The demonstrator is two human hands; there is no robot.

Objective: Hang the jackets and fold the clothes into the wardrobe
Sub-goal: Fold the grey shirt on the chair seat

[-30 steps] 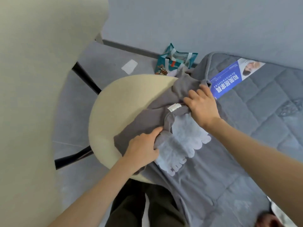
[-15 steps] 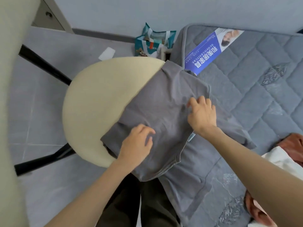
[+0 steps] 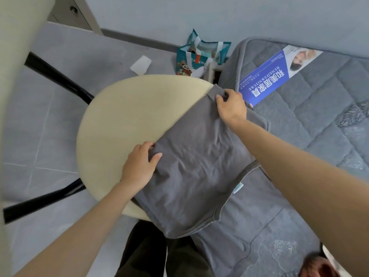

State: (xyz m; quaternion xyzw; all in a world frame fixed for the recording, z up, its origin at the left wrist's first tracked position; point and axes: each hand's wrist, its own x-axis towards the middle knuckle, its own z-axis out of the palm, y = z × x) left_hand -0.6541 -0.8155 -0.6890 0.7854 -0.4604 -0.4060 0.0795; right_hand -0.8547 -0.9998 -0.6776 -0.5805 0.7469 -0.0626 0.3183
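Note:
A grey garment (image 3: pixel 199 166) lies folded over, half on the cream chair seat (image 3: pixel 127 116) and half on the grey mattress (image 3: pixel 319 120). My left hand (image 3: pixel 140 163) grips its left edge, thumb on top and fingers curled under the fold. My right hand (image 3: pixel 231 106) pinches the far corner of the garment near the mattress edge. A small pale tag (image 3: pixel 238 186) peeks out under the right side of the fold.
A teal shopping bag (image 3: pixel 201 54) and a white paper (image 3: pixel 140 64) lie on the floor beyond the chair. A blue printed label (image 3: pixel 277 74) sits on the mattress. Reddish and white clothes (image 3: pixel 323 264) lie at the bottom right. The chair's black legs (image 3: pixel 56 76) spread left.
The garment's printed side has been folded under, leaving plain grey on top. My right hand moved up to the far corner, my left hand to the left edge.

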